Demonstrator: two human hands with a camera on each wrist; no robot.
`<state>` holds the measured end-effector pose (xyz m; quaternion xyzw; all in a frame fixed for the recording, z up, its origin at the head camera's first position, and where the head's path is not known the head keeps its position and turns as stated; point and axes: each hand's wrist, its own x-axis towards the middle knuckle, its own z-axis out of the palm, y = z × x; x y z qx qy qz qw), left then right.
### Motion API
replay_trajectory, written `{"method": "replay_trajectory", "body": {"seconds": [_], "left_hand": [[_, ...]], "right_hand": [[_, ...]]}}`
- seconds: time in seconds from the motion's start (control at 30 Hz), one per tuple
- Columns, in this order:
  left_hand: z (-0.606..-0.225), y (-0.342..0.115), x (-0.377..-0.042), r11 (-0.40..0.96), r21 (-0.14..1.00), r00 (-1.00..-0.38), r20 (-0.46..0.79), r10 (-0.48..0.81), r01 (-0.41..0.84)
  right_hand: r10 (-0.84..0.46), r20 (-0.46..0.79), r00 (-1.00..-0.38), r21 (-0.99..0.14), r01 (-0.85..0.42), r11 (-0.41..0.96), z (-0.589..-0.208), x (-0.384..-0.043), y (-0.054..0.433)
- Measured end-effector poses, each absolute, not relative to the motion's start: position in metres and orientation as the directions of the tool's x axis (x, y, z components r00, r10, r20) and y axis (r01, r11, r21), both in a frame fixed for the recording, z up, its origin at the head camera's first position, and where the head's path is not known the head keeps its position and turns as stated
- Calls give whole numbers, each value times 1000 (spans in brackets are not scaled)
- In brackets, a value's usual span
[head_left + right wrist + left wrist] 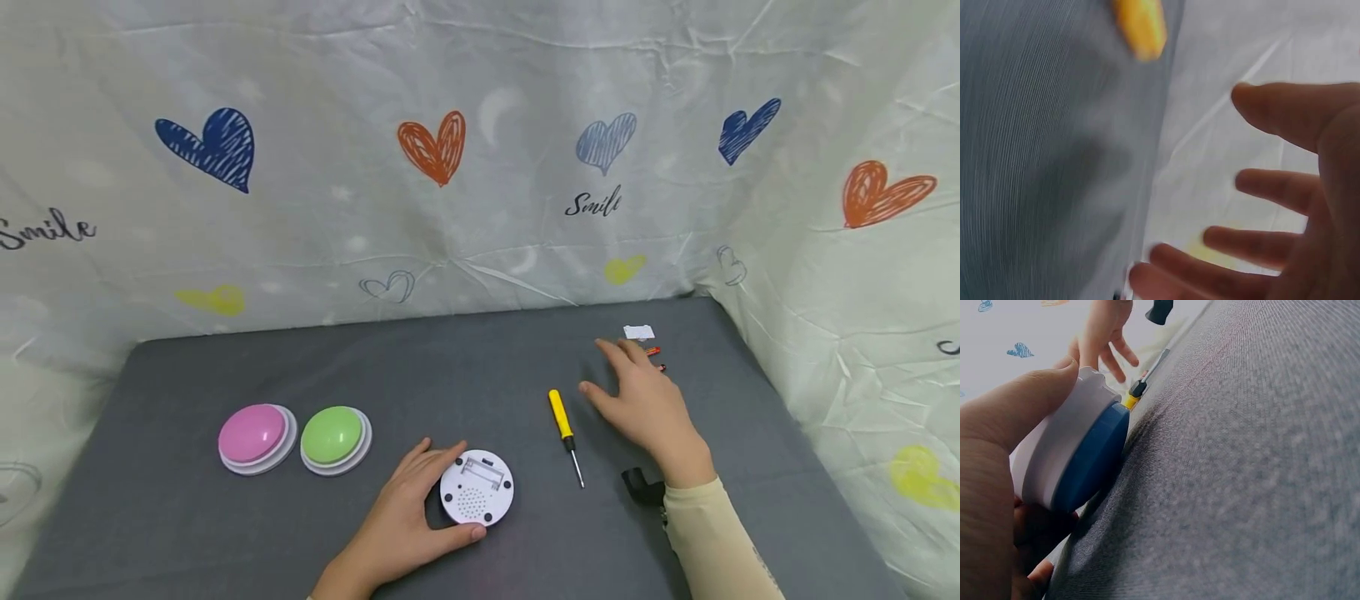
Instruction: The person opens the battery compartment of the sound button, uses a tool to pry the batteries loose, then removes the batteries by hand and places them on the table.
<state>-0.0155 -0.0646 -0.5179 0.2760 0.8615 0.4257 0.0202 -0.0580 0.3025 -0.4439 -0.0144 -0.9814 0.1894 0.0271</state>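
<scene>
My left hand (408,517) grips a round white push button (477,504) by its sides, thumb at the near edge and fingers at the far left. It lies underside up, showing an uncovered battery slot, small speaker holes and dark screw spots. In the left wrist view its blue dome (1092,459) faces down to the cloth. My right hand (645,408) hovers with fingers spread and holds nothing. Beyond its fingertips lie batteries (652,351), partly hidden by the hand, and a small white cover (639,332). A yellow-handled screwdriver (561,414) lies between the hands.
Two more push buttons, one with a pink dome (252,433) and one with a green dome (332,435), sit at the left. A grey cloth (450,375) covers the table. A heart-printed curtain (322,208) hangs behind it. A black strap piece (641,486) shows by the right wrist.
</scene>
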Motion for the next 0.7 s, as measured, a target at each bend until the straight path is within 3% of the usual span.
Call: {"method": "replay_trajectory", "body": {"seconds": [0.23, 0.5, 0.7], "left_hand": [[-517, -65, -15, 474, 748, -843, 209, 496, 464], [-518, -67, -15, 458, 743, -830, 234, 506, 489], [-518, -67, -15, 454, 755, -835, 219, 505, 473]], "right_hand": [[-78, -33, -996, -379, -60, 924, -451, -52, 270], [-187, 3, -982, -341, -177, 923, -453, -42, 234], [-370, 12, -929, -442, -337, 832, -442, -26, 205]]}}
